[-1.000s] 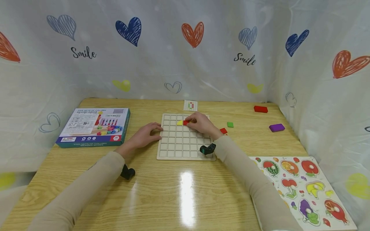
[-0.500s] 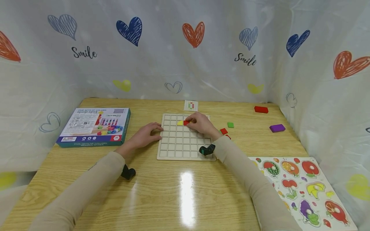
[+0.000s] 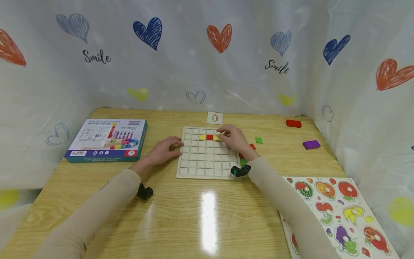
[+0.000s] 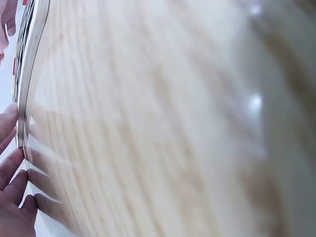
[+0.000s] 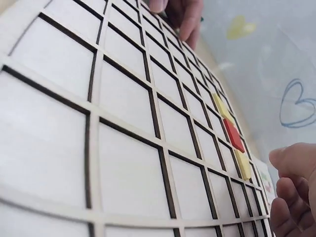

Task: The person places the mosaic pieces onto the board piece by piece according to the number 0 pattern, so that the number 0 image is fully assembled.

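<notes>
A pale wooden grid board (image 3: pixel 200 163) lies on the table. In one upper row sit a yellow piece (image 3: pixel 202 137), a red square tile (image 3: pixel 210 137) and a second yellow piece (image 3: pixel 216 137), side by side. My left hand (image 3: pixel 165 151) rests at the board's left edge, its fingers (image 4: pixel 12 165) touching the rim in the left wrist view. Over the upper right of the board is my right hand (image 3: pixel 235 139). Its thumb and loosely bent fingers (image 5: pixel 291 192) stand a little apart from the yellow piece (image 5: pixel 243 165) in the right wrist view, holding nothing.
Red and green tiles (image 3: pixel 243 162) lie by the board's right edge, a green tile (image 3: pixel 259 140) further right. A pattern card (image 3: pixel 215 117) lies behind. Red (image 3: pixel 293 123) and purple (image 3: pixel 311 144) blocks, a fruit puzzle (image 3: pixel 350 196) and a toy box (image 3: pixel 106 158) are around.
My right hand has moved to the right, off the red tile. The whole tile and the second yellow piece beside it show now. My left hand stays at the board's edge.
</notes>
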Motion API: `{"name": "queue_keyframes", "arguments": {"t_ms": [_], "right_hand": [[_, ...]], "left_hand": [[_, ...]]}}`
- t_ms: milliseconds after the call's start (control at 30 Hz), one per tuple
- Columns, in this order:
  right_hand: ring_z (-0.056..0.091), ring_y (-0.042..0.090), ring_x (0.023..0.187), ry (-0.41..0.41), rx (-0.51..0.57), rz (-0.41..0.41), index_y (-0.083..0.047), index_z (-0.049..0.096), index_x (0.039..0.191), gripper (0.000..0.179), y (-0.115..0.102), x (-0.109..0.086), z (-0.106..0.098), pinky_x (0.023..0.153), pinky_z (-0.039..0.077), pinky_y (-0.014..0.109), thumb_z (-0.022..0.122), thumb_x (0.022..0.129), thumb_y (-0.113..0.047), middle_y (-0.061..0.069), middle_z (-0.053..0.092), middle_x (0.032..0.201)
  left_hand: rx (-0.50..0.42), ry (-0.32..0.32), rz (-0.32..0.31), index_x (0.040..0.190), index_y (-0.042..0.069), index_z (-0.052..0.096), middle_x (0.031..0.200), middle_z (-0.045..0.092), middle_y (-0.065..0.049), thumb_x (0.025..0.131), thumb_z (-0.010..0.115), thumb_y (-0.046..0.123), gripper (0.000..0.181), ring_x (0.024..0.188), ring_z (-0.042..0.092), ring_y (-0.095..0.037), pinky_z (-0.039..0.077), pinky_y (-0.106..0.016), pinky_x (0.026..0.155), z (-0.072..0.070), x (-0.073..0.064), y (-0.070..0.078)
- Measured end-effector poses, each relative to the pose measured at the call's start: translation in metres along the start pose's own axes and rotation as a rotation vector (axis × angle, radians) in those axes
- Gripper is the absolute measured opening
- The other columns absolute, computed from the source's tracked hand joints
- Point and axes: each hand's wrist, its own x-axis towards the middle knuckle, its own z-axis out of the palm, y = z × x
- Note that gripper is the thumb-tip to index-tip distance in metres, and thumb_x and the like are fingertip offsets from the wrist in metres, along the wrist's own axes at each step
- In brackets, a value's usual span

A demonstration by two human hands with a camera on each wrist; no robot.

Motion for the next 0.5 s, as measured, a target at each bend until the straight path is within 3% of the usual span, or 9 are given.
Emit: {"name": "queue_keyframes", "arguments": {"t_ms": [233,500], "right_hand": [[0.056,0.023,0.108,0.066,0.068,0.078,-0.014,0.063,0.13,0.033,0.01,-0.037,-0.02,0.083,0.053,0.041,0.06,0.099,-0.026,0.004,0.058,0.124],[0.056,0.028,0.111,0.117,0.112,0.103,-0.009,0.057,0.136,0.039,0.019,-0.083,-0.048,0.093,0.049,0.045,0.057,0.1,-0.026,0.011,0.056,0.131]], "left_hand": [[-0.007,-0.003,0.009,0.128,0.003,0.062,0.147,0.044,-0.017,0.094,0.067,0.018,0.037,0.142,0.03,-0.036,0.022,-0.051,0.117,0.0,0.0,0.001],[-0.009,-0.004,-0.007,0.128,0.003,0.061,0.148,0.043,-0.017,0.094,0.067,0.018,0.037,0.142,0.03,-0.036,0.021,-0.051,0.117,0.0,-0.001,0.002]]}}
